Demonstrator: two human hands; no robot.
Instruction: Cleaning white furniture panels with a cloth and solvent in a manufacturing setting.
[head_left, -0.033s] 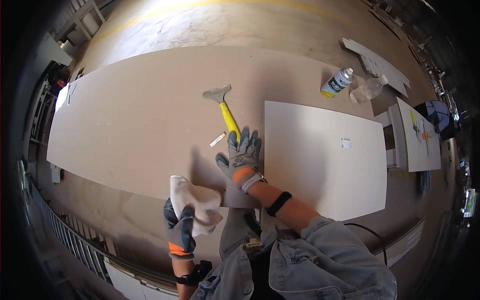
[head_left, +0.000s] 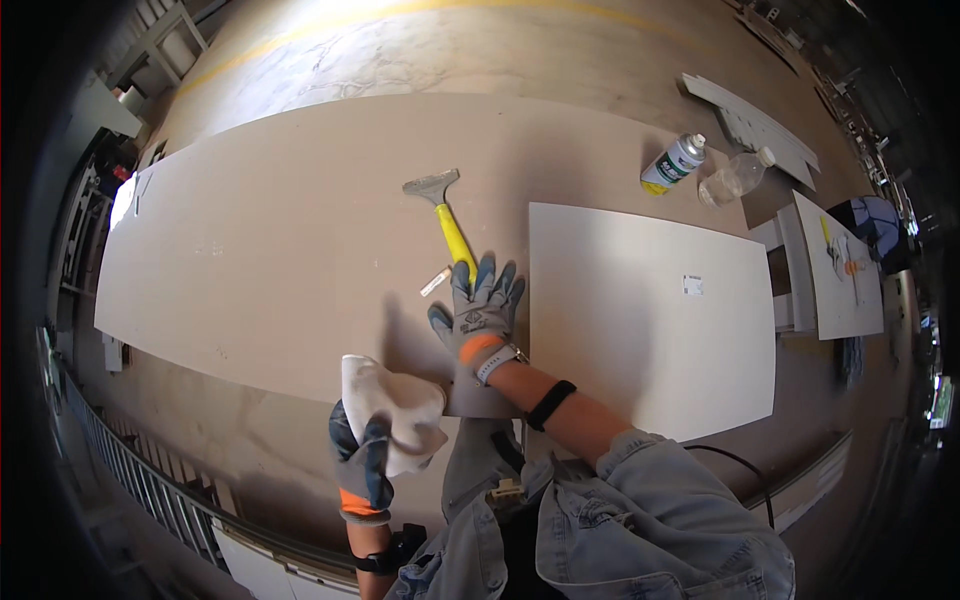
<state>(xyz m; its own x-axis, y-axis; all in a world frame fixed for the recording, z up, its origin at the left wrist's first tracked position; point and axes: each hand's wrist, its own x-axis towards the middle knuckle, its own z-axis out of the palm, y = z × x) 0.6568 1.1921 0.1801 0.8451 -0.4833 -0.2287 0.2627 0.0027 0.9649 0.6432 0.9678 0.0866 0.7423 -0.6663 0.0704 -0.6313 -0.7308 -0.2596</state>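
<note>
My left hand [head_left: 362, 455], in a grey and dark glove with an orange cuff, is closed on a bunched white cloth [head_left: 395, 415] at the near edge of a large beige board [head_left: 280, 240]. My right hand [head_left: 480, 305], gloved alike, lies with fingers spread over the handle end of a scraper [head_left: 452, 232]. That scraper has a yellow handle and a wide metal head pointing away from me. Beside the right fingertips lies a small white and orange stick-like piece [head_left: 436, 281]. What the right palm touches is hidden.
A white panel [head_left: 650, 320] with a small label lies on the right. Beyond it stand a spray can [head_left: 674, 163] and a clear plastic bottle [head_left: 735, 180]. At far right, a person [head_left: 875, 228] is near another board [head_left: 845, 300] with tools on it. A black cable [head_left: 750, 465] curves at lower right.
My right hand and forearm have shifted very slightly to the left. The left hand keeps its hold on the cloth.
</note>
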